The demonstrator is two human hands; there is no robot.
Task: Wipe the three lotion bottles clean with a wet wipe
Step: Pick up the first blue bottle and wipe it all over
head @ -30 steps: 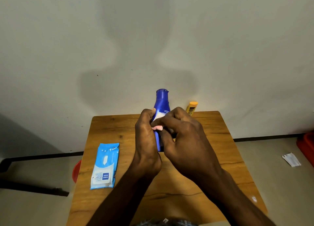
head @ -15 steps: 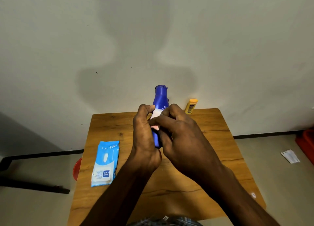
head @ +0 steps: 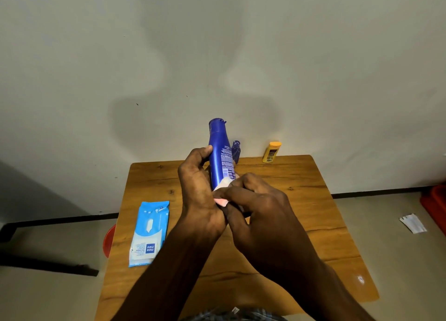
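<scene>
Left hand (head: 198, 188) gripping tall blue bottle (head: 219, 151); right hand (head: 260, 214) pinching white wipe (head: 223, 192) against its lower part above surface (head: 313, 200).

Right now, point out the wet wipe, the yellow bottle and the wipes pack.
wet wipe (head: 223, 183): head view, its upper fold against the blue bottle.
yellow bottle (head: 270, 154): head view, mid-body.
wipes pack (head: 149, 231): head view, centre of top face.
</scene>
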